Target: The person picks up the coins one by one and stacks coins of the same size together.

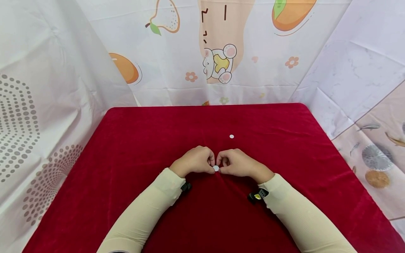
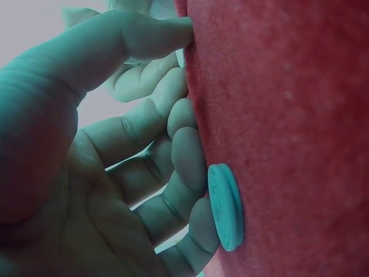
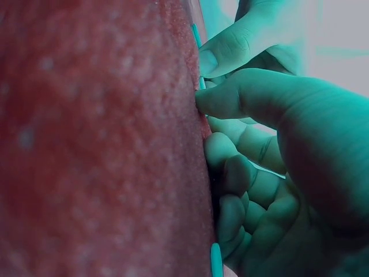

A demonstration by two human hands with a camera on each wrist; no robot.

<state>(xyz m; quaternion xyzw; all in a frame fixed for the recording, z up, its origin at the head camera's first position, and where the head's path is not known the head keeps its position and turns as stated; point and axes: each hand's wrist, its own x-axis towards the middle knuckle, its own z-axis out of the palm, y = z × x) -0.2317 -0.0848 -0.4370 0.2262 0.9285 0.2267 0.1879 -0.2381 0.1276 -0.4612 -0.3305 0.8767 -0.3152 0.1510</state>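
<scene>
White disc [image 1: 216, 168]: probably light and stiff, best pinched by its edge. Left hand [image 1: 197, 161] and right hand [image 1: 239, 163] curl fingers narrowly about it.

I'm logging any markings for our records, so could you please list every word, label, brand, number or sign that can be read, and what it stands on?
No text can be read.
Curtain: brown strokes, possibly parts of characters, unreadable.
Disc in the left wrist view: faint marks, too blurred to read.
Right wrist device: yellow patch, too small to read.
</scene>
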